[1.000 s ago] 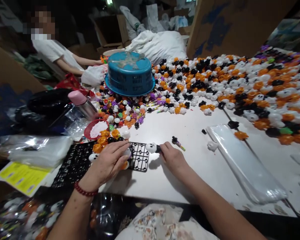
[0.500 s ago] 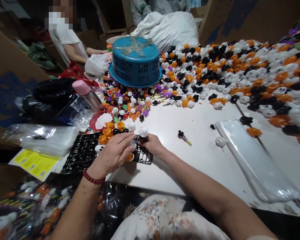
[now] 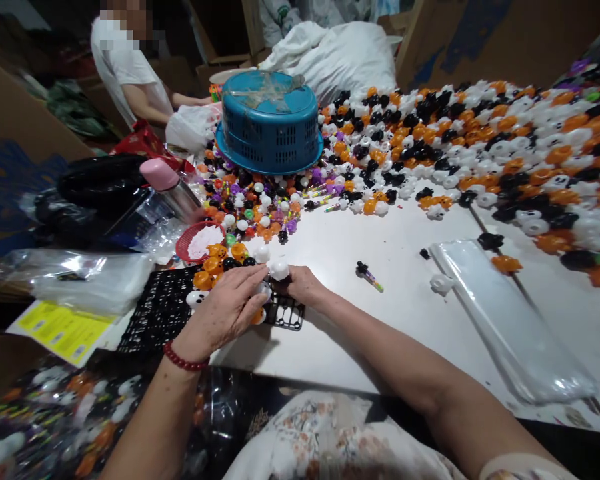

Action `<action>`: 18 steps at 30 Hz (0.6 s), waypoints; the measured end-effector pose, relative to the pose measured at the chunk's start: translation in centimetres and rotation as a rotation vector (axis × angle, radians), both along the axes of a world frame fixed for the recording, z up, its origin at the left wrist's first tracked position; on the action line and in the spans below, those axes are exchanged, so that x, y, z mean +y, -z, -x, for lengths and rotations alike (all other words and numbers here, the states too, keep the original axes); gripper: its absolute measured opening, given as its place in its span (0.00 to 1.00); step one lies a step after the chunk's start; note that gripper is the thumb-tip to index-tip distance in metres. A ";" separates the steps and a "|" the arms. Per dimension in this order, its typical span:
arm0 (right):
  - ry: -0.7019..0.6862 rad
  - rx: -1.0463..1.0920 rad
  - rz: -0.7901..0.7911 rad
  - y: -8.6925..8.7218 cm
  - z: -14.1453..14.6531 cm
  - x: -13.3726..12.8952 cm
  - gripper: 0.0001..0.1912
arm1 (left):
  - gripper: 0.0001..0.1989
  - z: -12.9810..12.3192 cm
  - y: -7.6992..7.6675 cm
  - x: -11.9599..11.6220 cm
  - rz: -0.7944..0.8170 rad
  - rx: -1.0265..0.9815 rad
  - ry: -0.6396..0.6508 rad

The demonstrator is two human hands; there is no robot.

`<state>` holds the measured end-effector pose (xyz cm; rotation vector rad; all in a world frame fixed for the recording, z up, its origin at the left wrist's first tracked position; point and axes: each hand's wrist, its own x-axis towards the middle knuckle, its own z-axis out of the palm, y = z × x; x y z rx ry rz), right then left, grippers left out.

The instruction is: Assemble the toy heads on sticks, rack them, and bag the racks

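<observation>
My left hand [image 3: 233, 303] lies flat with its fingers stretched over small orange, black and white figures that stand on a black plastic grid [image 3: 286, 313]. Between finger and thumb of my right hand [image 3: 303, 287] is a small white round-headed figure [image 3: 279, 268], held at the right side of the group. My right fingers are closed and their tips are partly hidden behind it. Left of the left hand sits a white figure with a black face [image 3: 196, 299]. Orange pumpkin figures [image 3: 213, 265] stand behind the hand. The left palm hides part of the group.
A blue basket [image 3: 270, 127] stands upside down at the back. Piled figures [image 3: 480, 133] cover the back right. Plastic sleeves [image 3: 510, 320] lie at the right, a small tube with a black top [image 3: 370, 276] nearer. A pink-capped bottle [image 3: 170, 187] and a person [image 3: 130, 80] are left.
My right hand has moved the white figure slightly left and down toward the grid, close to my left fingers. My left hand stays over the group.
</observation>
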<state>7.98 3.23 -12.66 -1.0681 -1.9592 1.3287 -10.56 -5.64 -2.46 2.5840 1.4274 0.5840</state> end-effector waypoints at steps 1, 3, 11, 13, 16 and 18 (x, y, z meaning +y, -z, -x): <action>-0.014 0.004 0.007 0.1 0.1 0.1 0.12 | 0.23 0.1 0.0 0.0 0.001 0.001 -0.003; -0.034 0.001 0.036 0.2 0.1 0.2 0.12 | 0.23 0.2 0.1 0.0 0.006 0.000 -0.004; -0.026 -0.007 0.023 0.4 0.4 0.3 0.10 | 0.23 0.4 0.2 0.0 0.013 -0.013 -0.011; -0.048 -0.024 -0.013 0.4 0.4 0.4 0.08 | 0.23 0.4 0.1 0.0 0.020 -0.021 -0.016; -0.082 -0.055 -0.073 0.2 0.3 0.9 0.09 | 0.23 0.4 0.0 0.0 0.035 -0.027 -0.026; -0.097 -0.075 -0.072 0.1 0.3 1.1 0.10 | 0.23 0.5 -0.1 0.0 0.039 -0.033 -0.031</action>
